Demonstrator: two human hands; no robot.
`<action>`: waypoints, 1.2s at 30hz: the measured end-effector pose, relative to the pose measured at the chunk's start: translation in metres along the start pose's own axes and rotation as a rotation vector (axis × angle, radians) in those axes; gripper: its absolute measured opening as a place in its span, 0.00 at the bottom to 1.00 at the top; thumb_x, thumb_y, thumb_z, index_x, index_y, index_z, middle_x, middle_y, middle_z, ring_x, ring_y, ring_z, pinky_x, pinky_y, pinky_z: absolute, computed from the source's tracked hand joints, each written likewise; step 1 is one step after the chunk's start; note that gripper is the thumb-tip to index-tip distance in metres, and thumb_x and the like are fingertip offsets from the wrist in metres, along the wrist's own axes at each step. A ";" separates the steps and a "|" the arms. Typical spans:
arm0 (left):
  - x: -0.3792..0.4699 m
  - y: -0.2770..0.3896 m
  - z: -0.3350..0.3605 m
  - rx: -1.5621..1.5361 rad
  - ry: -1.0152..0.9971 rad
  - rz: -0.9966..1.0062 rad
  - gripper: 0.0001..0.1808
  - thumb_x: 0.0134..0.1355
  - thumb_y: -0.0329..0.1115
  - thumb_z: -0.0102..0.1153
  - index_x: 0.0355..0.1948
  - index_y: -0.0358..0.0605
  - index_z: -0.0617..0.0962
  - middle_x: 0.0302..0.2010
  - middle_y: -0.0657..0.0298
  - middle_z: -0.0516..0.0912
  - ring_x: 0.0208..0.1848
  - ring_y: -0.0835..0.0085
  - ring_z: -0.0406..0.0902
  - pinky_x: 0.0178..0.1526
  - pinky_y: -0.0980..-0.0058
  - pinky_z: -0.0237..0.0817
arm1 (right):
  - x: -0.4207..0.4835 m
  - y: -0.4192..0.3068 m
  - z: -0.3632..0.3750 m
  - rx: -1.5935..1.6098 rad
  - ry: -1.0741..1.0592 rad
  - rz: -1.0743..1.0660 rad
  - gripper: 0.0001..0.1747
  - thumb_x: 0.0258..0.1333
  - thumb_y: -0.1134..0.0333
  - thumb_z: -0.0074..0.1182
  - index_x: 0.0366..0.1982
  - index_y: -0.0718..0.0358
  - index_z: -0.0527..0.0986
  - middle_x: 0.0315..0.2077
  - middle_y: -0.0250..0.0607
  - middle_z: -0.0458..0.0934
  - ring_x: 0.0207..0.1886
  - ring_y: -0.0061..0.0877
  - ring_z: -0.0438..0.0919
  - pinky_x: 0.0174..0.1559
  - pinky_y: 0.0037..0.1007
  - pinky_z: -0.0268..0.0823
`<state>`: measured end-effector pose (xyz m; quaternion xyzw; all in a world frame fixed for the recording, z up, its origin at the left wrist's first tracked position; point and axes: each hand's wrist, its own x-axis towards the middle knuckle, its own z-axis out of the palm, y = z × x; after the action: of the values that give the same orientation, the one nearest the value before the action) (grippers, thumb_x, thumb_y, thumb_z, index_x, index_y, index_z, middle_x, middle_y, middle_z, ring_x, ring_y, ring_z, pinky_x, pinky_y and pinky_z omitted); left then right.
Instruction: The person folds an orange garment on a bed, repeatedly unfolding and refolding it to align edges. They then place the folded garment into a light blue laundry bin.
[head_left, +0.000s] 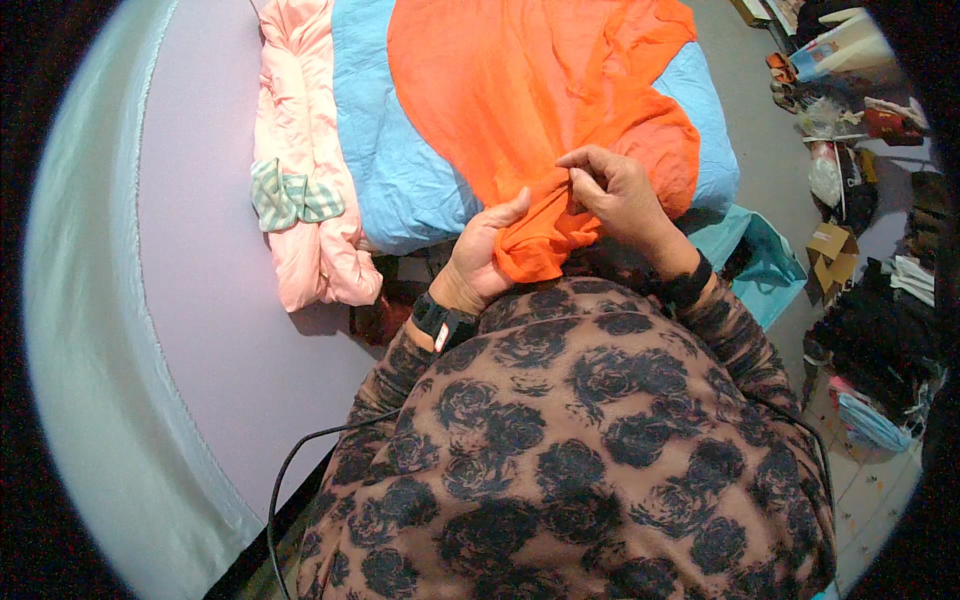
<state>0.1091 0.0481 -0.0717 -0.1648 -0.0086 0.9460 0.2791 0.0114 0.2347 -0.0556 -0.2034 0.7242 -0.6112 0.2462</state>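
A large orange cloth (517, 97) lies rumpled over a light blue cloth (382, 157), its near end gathered towards my body. At that near end, my left hand (484, 251) supports the gathered part with the palm up, its thumb raised and its fingers partly hidden under the fabric. My right hand (611, 187) is just to the right, thumb and index finger bent close together at the folds; whether they pinch the fabric is hard to tell. Left of the blue cloth lies folded pink bedding (300, 120), with a green-and-white checked cloth (296, 196) on top.
A pale curtain (97, 300) hangs at the far left. On the floor at right are a turquoise bag (765, 262), an open cardboard box (831, 251), plastic bags (823, 176), shoes (781, 69) and a dark heap (862, 337). A black cable (281, 480) runs beside my body.
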 end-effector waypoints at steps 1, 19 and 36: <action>0.000 0.000 0.000 -0.009 -0.005 0.008 0.28 0.75 0.46 0.40 0.67 0.35 0.64 0.66 0.49 0.70 0.66 0.55 0.70 0.69 0.54 0.60 | 0.000 0.000 0.001 0.072 0.015 0.026 0.10 0.66 0.71 0.52 0.45 0.69 0.75 0.27 0.30 0.79 0.27 0.15 0.77 0.31 0.20 0.72; -0.004 0.003 -0.006 -0.044 0.016 0.005 0.28 0.75 0.46 0.40 0.68 0.35 0.63 0.67 0.48 0.69 0.67 0.55 0.69 0.69 0.53 0.60 | -0.001 -0.001 0.005 0.036 -0.005 0.057 0.10 0.66 0.71 0.51 0.46 0.68 0.75 0.31 0.30 0.79 0.30 0.14 0.79 0.34 0.19 0.73; -0.005 0.001 0.002 -0.007 0.007 0.000 0.29 0.75 0.45 0.40 0.68 0.35 0.64 0.66 0.49 0.70 0.66 0.55 0.71 0.69 0.54 0.60 | -0.001 -0.001 0.002 0.102 -0.002 0.098 0.11 0.67 0.71 0.51 0.47 0.69 0.74 0.29 0.32 0.79 0.31 0.16 0.79 0.35 0.20 0.72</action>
<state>0.1117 0.0451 -0.0686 -0.1691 -0.0108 0.9453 0.2787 0.0132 0.2330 -0.0550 -0.1557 0.7009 -0.6343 0.2867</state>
